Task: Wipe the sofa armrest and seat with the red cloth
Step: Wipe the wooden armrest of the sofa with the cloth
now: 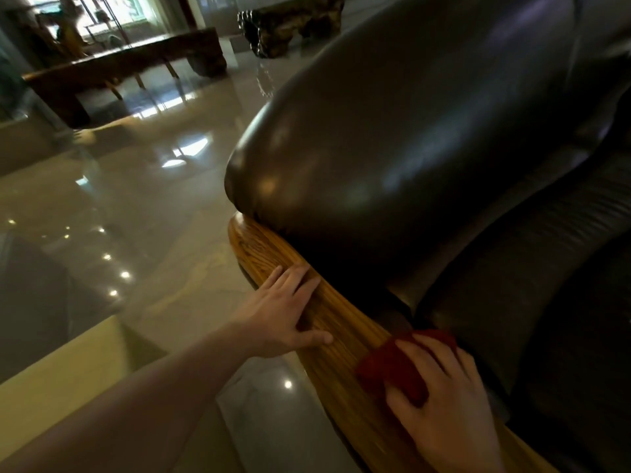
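A dark brown leather sofa fills the right side, with a bulging padded armrest (392, 138) above a curved oak wood rail (341, 322). The dark seat cushion (546, 302) lies to the right of the rail. My right hand (444, 401) presses the red cloth (392, 370) flat on the wood rail, next to the seat's edge. My left hand (283, 312) rests flat on the same rail further along, fingers spread, holding nothing.
Glossy tiled floor (153, 206) spreads to the left with light reflections. A dark wooden bench (129, 66) and a carved wooden stool (290, 25) stand at the back. A pale low surface (68, 367) sits at lower left.
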